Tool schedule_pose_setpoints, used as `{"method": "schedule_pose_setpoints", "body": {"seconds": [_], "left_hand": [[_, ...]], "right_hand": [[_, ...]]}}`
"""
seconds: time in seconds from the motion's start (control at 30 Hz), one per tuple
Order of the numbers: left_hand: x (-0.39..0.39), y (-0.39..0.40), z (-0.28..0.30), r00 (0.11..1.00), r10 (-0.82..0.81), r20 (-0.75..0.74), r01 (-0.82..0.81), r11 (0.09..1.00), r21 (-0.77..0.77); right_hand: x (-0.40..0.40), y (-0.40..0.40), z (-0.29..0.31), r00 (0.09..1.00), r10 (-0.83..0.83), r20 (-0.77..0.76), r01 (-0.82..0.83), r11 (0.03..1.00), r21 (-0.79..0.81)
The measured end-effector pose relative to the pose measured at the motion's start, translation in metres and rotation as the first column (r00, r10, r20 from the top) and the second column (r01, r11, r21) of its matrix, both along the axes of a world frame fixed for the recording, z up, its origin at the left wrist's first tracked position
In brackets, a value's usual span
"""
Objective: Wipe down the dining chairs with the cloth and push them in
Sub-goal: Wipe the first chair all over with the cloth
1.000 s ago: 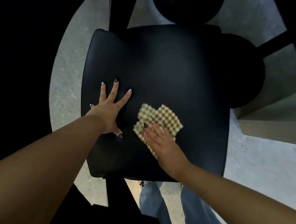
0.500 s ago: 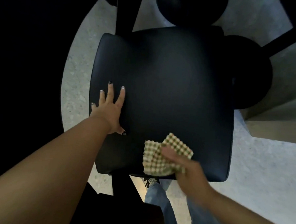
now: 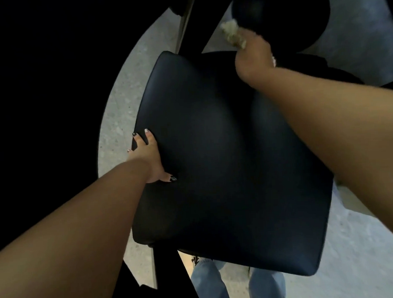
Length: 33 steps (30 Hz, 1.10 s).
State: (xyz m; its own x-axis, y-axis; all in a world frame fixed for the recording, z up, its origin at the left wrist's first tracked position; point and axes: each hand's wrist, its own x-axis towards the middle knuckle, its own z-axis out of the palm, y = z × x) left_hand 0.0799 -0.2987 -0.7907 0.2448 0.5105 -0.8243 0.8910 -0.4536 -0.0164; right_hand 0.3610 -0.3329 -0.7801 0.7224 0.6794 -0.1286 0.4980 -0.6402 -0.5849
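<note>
Head view, looking down on a black chair seat (image 3: 233, 169) that fills the middle of the frame. The left hand (image 3: 147, 157) rests on the left edge of the seat: its fingers (image 3: 148, 137) lie straight and a little spread on the padding, the thumb reaches inward onto the seat, and the grip holds nothing. The left forearm runs down to the lower left corner of the frame. The right hand (image 3: 253, 57) is at the far edge of the seat, near its far right corner, with the forearm crossing the right side of the seat from the right edge of the frame. The cloth (image 3: 232, 34), pale and checked, shows bunched just beyond the knuckles of this hand, and a small piece of it shows at the hand's right side; the grip is closed round the cloth, though motion blur hides how the fingers lie. The cloth is beyond the far edge of the seat, in front of a dark rounded shape (image 3: 282, 14) at the top of the frame; whether it touches that shape cannot be told. A dark bar (image 3: 198, 21) rises from the far edge of the seat, left of the cloth. Pale speckled floor (image 3: 119, 121) shows left of the seat and at the lower right. Below the near edge of the seat are two legs in blue jeans (image 3: 209, 285).
</note>
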Motion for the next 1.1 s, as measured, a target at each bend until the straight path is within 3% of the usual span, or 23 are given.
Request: {"method": "schedule_pose_setpoints", "body": {"seconds": [0.07,0.13,0.33,0.7,0.87,0.9,0.93,0.97,1.0,1.03,1.07,1.1], "left_hand": [[0.000,-0.002,0.000,1.000,0.010,0.007,-0.010,1.000,0.000],[0.001,-0.002,0.001,1.000,0.031,0.005,-0.031,0.999,-0.020],[0.002,-0.004,0.005,0.998,0.055,-0.006,-0.055,0.997,-0.045],[0.003,-0.003,0.007,0.999,0.046,-0.028,-0.048,0.997,-0.068],[0.004,0.004,0.008,0.992,-0.038,-0.117,0.027,0.996,-0.090],[0.003,0.005,0.007,0.995,-0.017,-0.101,0.008,0.996,-0.092],[0.002,0.005,0.005,0.996,-0.002,-0.084,-0.006,0.996,-0.093],[0.002,0.006,0.004,0.997,0.007,-0.071,-0.013,0.996,-0.089],[0.001,0.006,0.003,0.998,0.014,-0.062,-0.019,0.996,-0.082],[0.001,0.006,0.001,0.998,0.013,-0.059,-0.018,0.997,-0.076],[0.002,0.005,0.001,0.998,0.007,-0.067,-0.011,0.998,-0.068],[0.002,0.004,0.000,0.997,-0.002,-0.075,-0.003,0.998,-0.059]], "right_hand": [[-0.007,0.003,-0.024,0.975,0.223,0.016,-0.218,0.964,-0.152],[-0.025,0.000,-0.041,0.947,0.320,0.019,-0.311,0.931,-0.193],[-0.119,-0.059,-0.058,0.805,0.577,0.138,-0.581,0.814,-0.010],[-0.214,-0.193,-0.045,0.593,0.799,-0.103,-0.804,0.595,-0.013],[-0.236,-0.246,-0.042,0.496,0.868,0.010,-0.867,0.494,0.056],[-0.238,-0.253,-0.034,0.524,0.851,-0.038,-0.847,0.526,0.079],[-0.240,-0.251,-0.025,0.611,0.773,-0.172,-0.753,0.634,0.176],[-0.237,-0.241,-0.011,0.694,0.591,-0.411,-0.536,0.805,0.254],[-0.231,-0.224,0.005,0.711,0.346,-0.612,-0.277,0.938,0.209],[-0.219,-0.204,0.017,0.624,0.119,-0.772,0.001,0.988,0.153],[-0.204,-0.182,0.021,0.527,-0.037,-0.849,0.266,0.956,0.124],[-0.186,-0.156,0.029,0.484,-0.132,-0.865,0.421,0.902,0.098]]}}
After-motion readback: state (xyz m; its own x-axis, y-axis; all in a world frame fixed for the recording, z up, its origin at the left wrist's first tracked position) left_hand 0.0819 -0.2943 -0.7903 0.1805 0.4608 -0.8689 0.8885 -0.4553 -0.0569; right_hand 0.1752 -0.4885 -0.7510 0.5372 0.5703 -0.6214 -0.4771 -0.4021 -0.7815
